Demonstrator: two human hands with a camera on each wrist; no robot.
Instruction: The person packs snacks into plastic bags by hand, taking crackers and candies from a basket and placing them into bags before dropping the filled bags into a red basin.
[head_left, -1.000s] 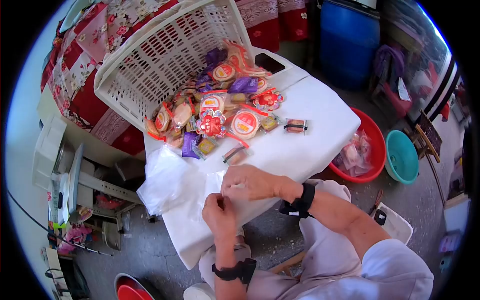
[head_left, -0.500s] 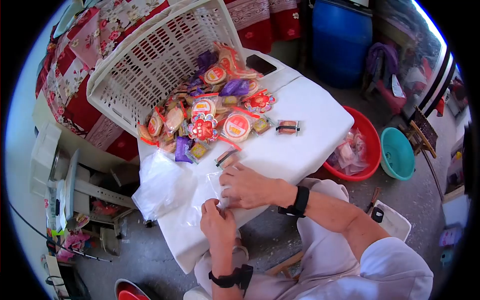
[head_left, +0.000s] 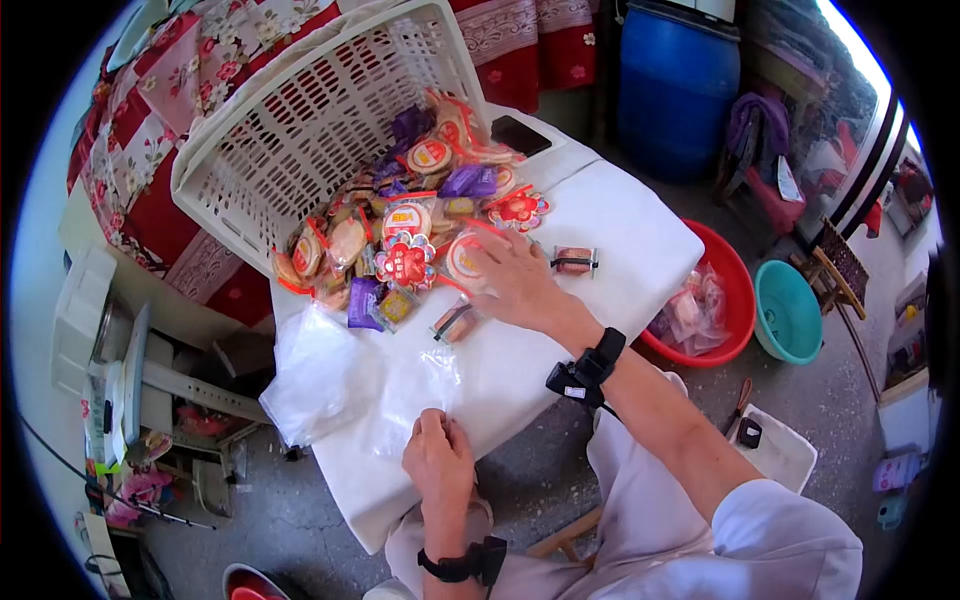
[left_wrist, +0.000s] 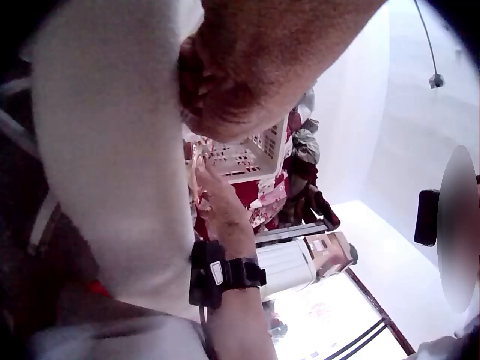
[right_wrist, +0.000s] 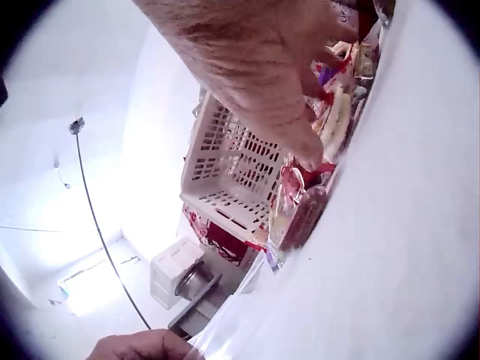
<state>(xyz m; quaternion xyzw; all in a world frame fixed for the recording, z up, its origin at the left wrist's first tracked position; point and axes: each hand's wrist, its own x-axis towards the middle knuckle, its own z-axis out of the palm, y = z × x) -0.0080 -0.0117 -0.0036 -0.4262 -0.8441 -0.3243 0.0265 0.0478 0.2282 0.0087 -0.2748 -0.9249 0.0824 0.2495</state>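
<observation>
Flat on the white-covered table, a clear plastic bag has its near edge pinched by my left hand, thumb against curled fingers. My right hand reaches over the pile of packaged snacks, fingers spread and fingertips at a round wrapped cake with a red-and-white label. In the right wrist view the right thumb stretches along the packets. A small wrapped cake lies just left of that hand, another small wrapped cake to its right. Purple packets and red flower-shaped packets lie close by.
A white plastic basket lies tipped on its side, snacks spilling from it. A stack of clear bags sits at the table's left edge. A phone lies at the back. Red and green basins stand on the floor at right.
My right hand has left the clear bag and moved forward and right to the round wrapped cake, its fingers spreading. The left hand has stayed at the bag's near edge.
</observation>
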